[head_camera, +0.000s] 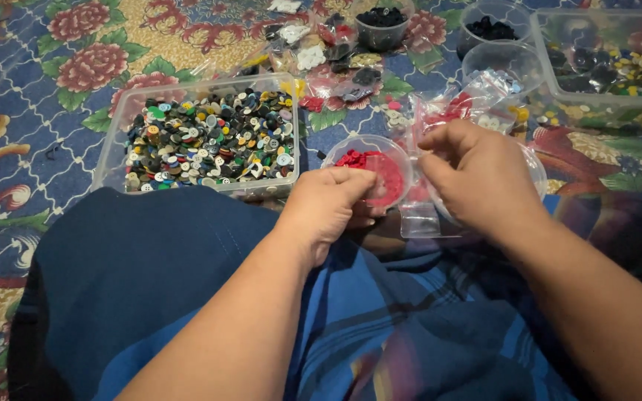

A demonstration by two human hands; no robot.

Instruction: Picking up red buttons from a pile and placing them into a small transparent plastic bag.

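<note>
In the head view, a small round clear cup of red buttons (374, 169) is seen just in front of the person's lap, and everything else is placed from it. The left hand (327, 209) is curled against the cup's near rim, its fingers clenched loosely around the wall so that the cup is gripped and tipped slightly. Just right of the cup, the right hand (479, 177) is bent inward with fingertips pinched on a small clear plastic bag (419, 215), whose lower edge hangs between cup and lap; what is inside the pinch cannot be told. Left of the cup, a rectangular clear tub of mixed buttons (209, 137) is set on the floral mat (53, 111). Beyond the cup, loose packets of sorted buttons (321, 44) and a round cup of black buttons (380, 26) are seen; to the far right, a larger clear tub (611, 67) with dark and yellow buttons. A spill is judged the main risk: the cup is light and held at its rim, so a nudge from the right wrist could scatter red buttons onto the busy mat, where they would be hard to find. The thin bag could also slip from the pinch. The red buttons look small, flat and glossy, heaped unevenly against the cup's far wall.
</note>
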